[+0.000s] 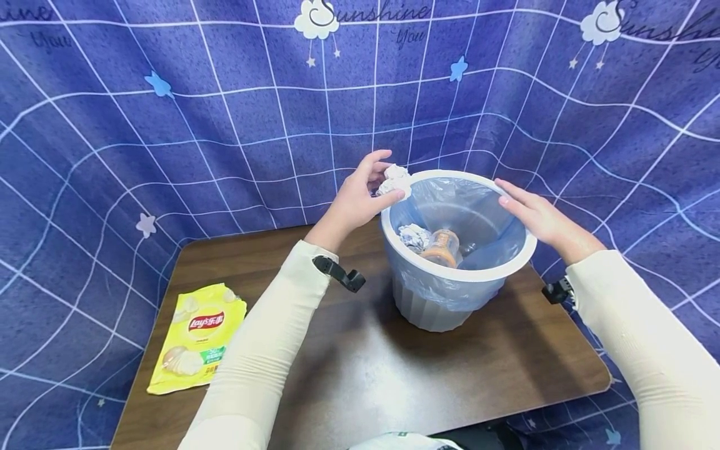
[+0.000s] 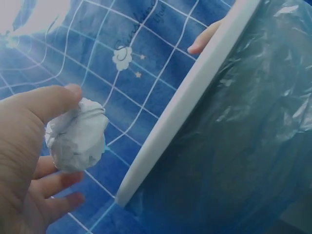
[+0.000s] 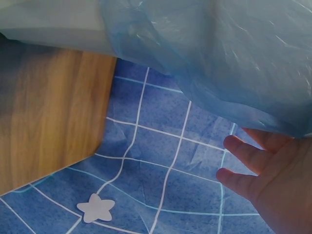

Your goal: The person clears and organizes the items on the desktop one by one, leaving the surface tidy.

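My left hand holds a crumpled white paper ball between thumb and fingers, just left of the bin's rim. The left wrist view shows the same paper ball apart from the rim. A grey trash bin with a white rim and a thin blue bag liner stands upright on the table. Inside it lie another crumpled paper ball and a clear plastic cup with orange ends. My right hand rests on the rim's right side, its fingers fairly straight.
A yellow Lay's chip bag lies flat at the left of the brown wooden table. A blue grid-patterned curtain hangs behind the table and around its sides. The table's right corner is close to the bin.
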`<move>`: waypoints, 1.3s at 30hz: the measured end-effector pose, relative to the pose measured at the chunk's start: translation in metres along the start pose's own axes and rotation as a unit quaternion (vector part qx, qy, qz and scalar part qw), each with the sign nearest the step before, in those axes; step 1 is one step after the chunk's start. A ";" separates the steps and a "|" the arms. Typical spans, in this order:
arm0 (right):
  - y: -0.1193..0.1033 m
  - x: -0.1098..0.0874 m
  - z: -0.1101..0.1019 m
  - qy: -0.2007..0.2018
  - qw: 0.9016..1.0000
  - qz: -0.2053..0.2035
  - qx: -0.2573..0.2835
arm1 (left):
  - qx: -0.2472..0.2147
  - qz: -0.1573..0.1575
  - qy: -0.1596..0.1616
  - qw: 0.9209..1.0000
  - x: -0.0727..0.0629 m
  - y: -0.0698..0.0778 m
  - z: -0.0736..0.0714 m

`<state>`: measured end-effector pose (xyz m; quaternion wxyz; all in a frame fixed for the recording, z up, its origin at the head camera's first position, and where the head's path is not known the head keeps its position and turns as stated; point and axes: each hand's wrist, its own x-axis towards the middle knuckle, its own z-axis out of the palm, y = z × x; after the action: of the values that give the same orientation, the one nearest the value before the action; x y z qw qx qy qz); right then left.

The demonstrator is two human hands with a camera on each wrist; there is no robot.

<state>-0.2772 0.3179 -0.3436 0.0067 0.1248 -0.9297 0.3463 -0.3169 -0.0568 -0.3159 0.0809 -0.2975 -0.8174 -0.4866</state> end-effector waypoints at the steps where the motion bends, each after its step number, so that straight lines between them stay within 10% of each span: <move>1: 0.000 0.000 0.000 -0.001 1.000 0.001 0.000 | -0.002 0.003 -0.002 1.000 0.000 0.000 0.001; 9: 0.000 0.000 0.000 -0.006 1.000 0.006 -0.004 | -0.020 -0.009 0.028 0.999 -0.011 -0.017 -0.012; 17: 0.001 0.001 0.001 -0.006 1.000 0.002 -0.001 | -0.002 -0.034 0.106 0.994 -0.058 -0.084 -0.053; 28: 0.004 0.001 0.001 -0.007 1.000 0.000 0.001 | -0.026 -0.139 0.203 0.969 -0.189 -0.161 -0.115; 33: 0.003 0.001 0.001 -0.010 1.000 0.005 0.003 | 0.002 -0.218 0.251 0.943 -0.258 -0.219 -0.133; 39: 0.003 0.001 0.001 -0.006 1.000 0.005 0.016 | 0.032 -0.292 0.307 0.905 -0.323 -0.248 -0.153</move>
<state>-0.2793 0.3190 -0.3466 -0.0029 0.1228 -0.9247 0.3602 -0.2192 -0.4044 -0.5588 0.1923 0.1213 -0.8176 -0.5291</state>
